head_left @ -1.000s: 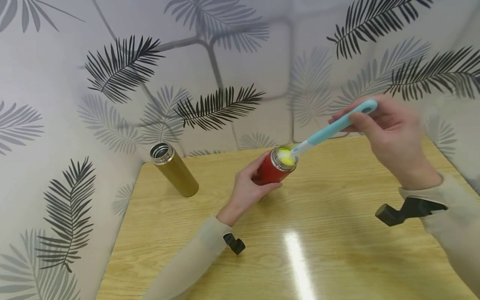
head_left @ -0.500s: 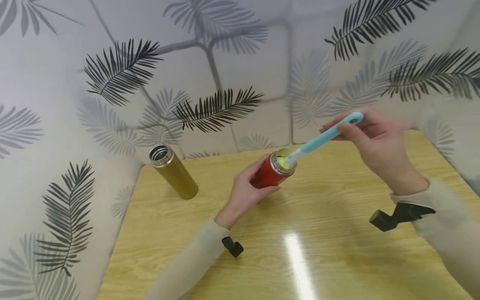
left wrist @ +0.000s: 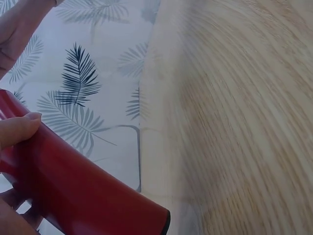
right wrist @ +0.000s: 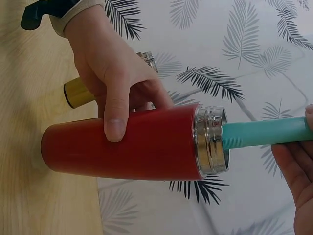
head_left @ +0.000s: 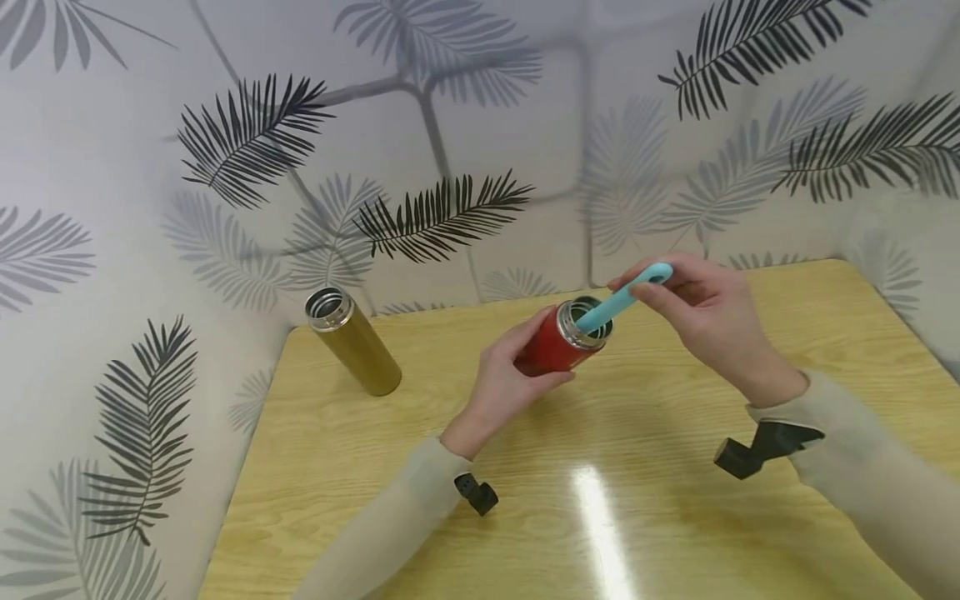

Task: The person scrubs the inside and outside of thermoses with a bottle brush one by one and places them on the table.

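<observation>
My left hand [head_left: 504,390] grips a red thermos flask [head_left: 547,346] round its body and holds it tilted, its steel mouth toward the right. In the right wrist view, the left thumb lies along the side of the red flask [right wrist: 132,147]. A light-blue bottle brush [head_left: 618,302] enters the open mouth. Its handle end is pinched between the thumb and fingers of my right hand [head_left: 708,321]. The brush head is hidden inside the flask. In the left wrist view the flask's dark-edged base [left wrist: 159,223] is seen, apart from the fingers.
A gold thermos flask [head_left: 360,354] without a lid stands upright at the table's back left. Behind the wooden table [head_left: 337,475] rises a wall [head_left: 517,125] with a leaf pattern. A strip of light reflects off the tabletop.
My right hand has moved down and left, pushing the brush deeper into the red flask. The yellow and white brush head, seen at the mouth before, is now out of sight.
</observation>
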A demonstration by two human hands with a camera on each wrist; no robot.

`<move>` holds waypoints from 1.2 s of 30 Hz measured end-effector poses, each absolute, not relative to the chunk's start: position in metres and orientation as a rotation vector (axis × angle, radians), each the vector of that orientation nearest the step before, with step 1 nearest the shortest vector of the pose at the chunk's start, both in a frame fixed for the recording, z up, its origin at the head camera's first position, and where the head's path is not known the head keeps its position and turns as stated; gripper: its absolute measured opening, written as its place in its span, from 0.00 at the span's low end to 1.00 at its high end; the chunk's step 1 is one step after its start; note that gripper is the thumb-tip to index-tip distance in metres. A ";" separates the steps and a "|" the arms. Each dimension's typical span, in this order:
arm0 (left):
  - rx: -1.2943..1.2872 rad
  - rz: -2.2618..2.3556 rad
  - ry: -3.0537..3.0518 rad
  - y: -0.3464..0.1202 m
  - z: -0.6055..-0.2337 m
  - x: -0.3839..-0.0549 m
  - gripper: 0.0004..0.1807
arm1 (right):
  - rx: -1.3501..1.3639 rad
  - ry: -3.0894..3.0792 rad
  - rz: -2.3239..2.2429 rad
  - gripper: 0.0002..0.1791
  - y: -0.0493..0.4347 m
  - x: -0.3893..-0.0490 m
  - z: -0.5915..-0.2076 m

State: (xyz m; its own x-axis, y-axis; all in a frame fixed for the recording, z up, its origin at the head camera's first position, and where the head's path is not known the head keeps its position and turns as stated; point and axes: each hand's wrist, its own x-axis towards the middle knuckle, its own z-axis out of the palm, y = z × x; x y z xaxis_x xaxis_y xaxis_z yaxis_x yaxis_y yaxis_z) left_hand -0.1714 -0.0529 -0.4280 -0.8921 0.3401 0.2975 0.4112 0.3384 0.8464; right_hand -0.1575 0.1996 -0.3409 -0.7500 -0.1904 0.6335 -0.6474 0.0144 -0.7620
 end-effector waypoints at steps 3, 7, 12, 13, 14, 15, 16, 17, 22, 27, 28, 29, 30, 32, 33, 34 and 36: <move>-0.711 -1.617 -2.515 -0.054 -0.430 -0.172 0.44 | 0.836 -1.938 1.802 0.06 0.201 -0.156 -0.338; -0.725 -1.590 -2.522 -0.056 -0.433 -0.173 0.44 | 0.806 -1.863 1.884 0.05 0.208 -0.155 -0.329; -0.707 -1.596 -2.541 -0.059 -0.435 -0.174 0.44 | 0.825 -1.690 1.989 0.05 0.220 -0.155 -0.318; -0.703 -1.599 -2.544 -0.059 -0.434 -0.174 0.44 | 0.835 -1.658 2.000 0.06 0.221 -0.156 -0.317; -0.699 -1.601 -2.546 -0.060 -0.434 -0.174 0.44 | 0.835 -1.643 1.996 0.06 0.222 -0.156 -0.316; -0.700 -1.600 -2.546 -0.060 -0.434 -0.174 0.44 | 0.840 -1.628 1.992 0.06 0.223 -0.157 -0.316; -0.702 -1.597 -2.547 -0.060 -0.434 -0.174 0.44 | 0.847 -1.625 1.987 0.06 0.223 -0.158 -0.316; -0.708 -1.596 -2.546 -0.060 -0.434 -0.174 0.44 | 0.850 -1.632 1.985 0.06 0.223 -0.158 -0.317; -0.726 -1.581 -2.539 -0.059 -0.433 -0.174 0.44 | 0.841 -1.748 1.963 0.06 0.218 -0.160 -0.330; -0.750 -1.580 -2.538 -0.057 -0.432 -0.173 0.44 | 0.851 -1.904 1.855 0.08 0.206 -0.158 -0.348; -0.754 -1.583 -2.539 -0.057 -0.432 -0.173 0.44 | 0.863 -1.913 1.848 0.08 0.205 -0.158 -0.350; -0.757 -1.582 -2.540 -0.057 -0.431 -0.173 0.44 | 0.866 -1.927 1.835 0.09 0.204 -0.157 -0.352; -0.758 -1.581 -2.541 -0.056 -0.431 -0.172 0.44 | 0.870 -1.937 1.825 0.10 0.204 -0.157 -0.354; -0.759 -1.577 -2.540 -0.056 -0.430 -0.171 0.44 | 0.874 -1.958 1.826 0.12 0.203 -0.156 -0.355; -0.758 -1.572 -2.540 -0.056 -0.430 -0.170 0.44 | 0.879 -1.973 1.824 0.12 0.203 -0.155 -0.356; -0.760 -1.568 -2.540 -0.056 -0.430 -0.170 0.44 | 0.887 -1.985 1.823 0.12 0.203 -0.155 -0.356; -0.764 -1.556 -2.539 -0.055 -0.429 -0.170 0.44 | 0.909 -2.000 1.823 0.12 0.203 -0.154 -0.356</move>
State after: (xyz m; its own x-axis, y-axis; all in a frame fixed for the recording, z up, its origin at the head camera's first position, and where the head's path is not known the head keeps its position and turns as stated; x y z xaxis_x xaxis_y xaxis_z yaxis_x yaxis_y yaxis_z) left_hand -0.1696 -0.0552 -0.4286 -0.8743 0.3757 0.3071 0.4442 0.3648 0.8183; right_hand -0.1538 0.2030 -0.3563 -0.7607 -0.2564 0.5963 -0.6176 0.0028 -0.7865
